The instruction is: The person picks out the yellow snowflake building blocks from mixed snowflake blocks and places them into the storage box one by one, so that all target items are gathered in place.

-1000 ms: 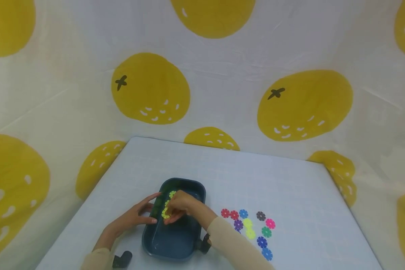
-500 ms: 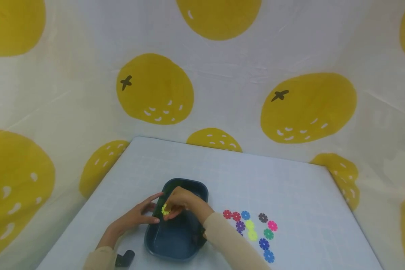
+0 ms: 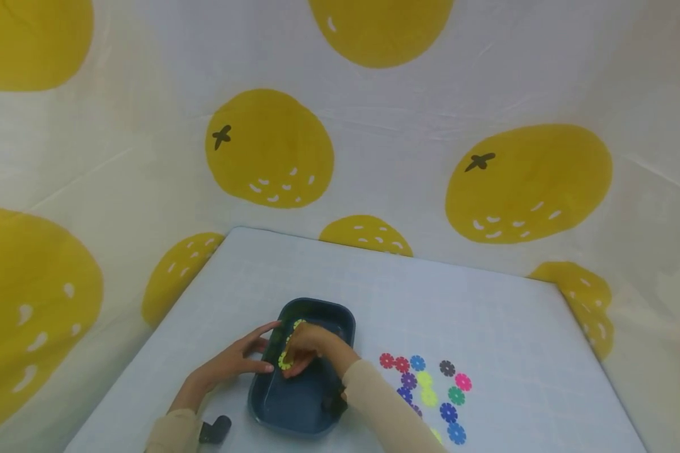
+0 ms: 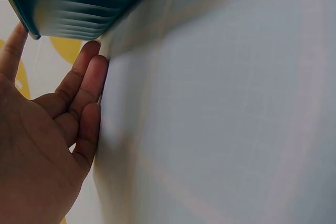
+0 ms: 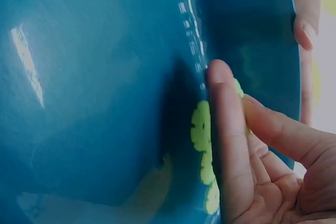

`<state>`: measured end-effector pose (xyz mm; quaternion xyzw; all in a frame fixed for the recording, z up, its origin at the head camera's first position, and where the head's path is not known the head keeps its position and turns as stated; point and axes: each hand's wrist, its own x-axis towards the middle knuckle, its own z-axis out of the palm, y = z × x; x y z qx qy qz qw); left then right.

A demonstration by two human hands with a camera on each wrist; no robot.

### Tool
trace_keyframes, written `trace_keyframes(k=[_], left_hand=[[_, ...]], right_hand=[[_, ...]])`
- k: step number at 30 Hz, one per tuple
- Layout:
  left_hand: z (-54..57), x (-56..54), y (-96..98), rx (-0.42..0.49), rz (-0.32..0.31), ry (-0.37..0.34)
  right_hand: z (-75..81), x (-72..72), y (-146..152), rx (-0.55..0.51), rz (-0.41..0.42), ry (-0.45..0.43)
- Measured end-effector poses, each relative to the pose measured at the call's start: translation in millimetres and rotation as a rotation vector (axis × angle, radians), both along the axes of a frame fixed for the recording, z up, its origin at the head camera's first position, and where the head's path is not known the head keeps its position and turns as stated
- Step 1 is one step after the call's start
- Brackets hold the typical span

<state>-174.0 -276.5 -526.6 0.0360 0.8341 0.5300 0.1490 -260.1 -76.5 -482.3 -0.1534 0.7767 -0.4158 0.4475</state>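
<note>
My left hand (image 3: 235, 363) rests spread along the left rim of a dark blue tray (image 3: 294, 425), fingertips on its edge. In the left wrist view, some fingers of that hand lie near the tray's ribbed outer side (image 4: 79, 9). My right hand (image 3: 308, 349) reaches inside the tray and pinches a yellow-green notched flower-shaped disc (image 5: 239, 87) between thumb and finger, mostly hidden by the fingers. Other yellow-green discs (image 5: 200, 127) stand in a row against the tray's inner left side, close beside my right fingers.
Right of the tray, loose discs lie on the white table (image 3: 515, 352): red (image 3: 402, 364), blue (image 3: 456, 433), purple (image 3: 408, 380), yellow-green (image 3: 429, 397), black (image 3: 447, 368), pink (image 3: 463, 382) and green (image 3: 456, 395). A fruit-patterned curtain (image 3: 385, 157) surrounds the table.
The view has shifted a little, so everything sits slightly further right. My right hand has moved slightly within the tray along the row of discs. My left hand stays at the rim.
</note>
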Motion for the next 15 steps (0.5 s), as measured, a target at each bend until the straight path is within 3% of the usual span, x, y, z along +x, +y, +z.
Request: trace_keyframes(k=[7,11,15], left_hand=[[-1.9,-0.7,0.2,0.023,-0.037,0.022],[-2.6,-0.6,-0.6,0.025,-0.049,0.032],[-2.2,-0.1,-1.6,0.019,-0.051,0.04]], right_hand=[[-7.0,7.8,-4.7,0.0,0.05,-0.001],[-6.5,13.4,-6.6,-0.03,0.035,-0.014],[-2.6,18.2,-7.8,-0.026,0.001,0.044]])
